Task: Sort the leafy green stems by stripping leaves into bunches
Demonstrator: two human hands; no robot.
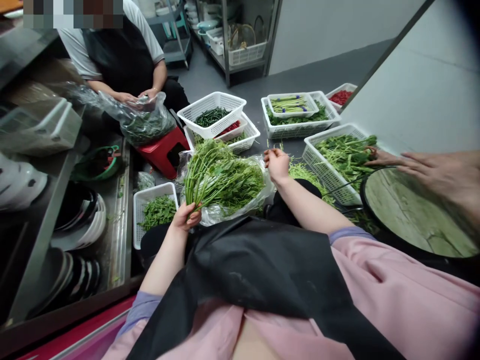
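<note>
My left hand (187, 216) is closed round the stems of a bunch of leafy greens (210, 172), its leaves fanning up and to the right. Below the bunch more greens lie in an open clear plastic bag (221, 215) in front of my lap. To the right of the bag, my right hand (276, 164) is raised with its fingers curled together; thin pale stem bits show by the fingertips, but whether they are held is too small to tell. Pale green trimmings (305, 175) lie on the floor beyond my right forearm.
White baskets hold leafy greens (159, 210), green chillies (212, 117), bundled stems (288, 104) and more greens (347, 155). At the left, a person (116, 50) handles a bag over a red stool (165, 150). Another person's hands (438, 170) reach in from the right above a round board (416, 210).
</note>
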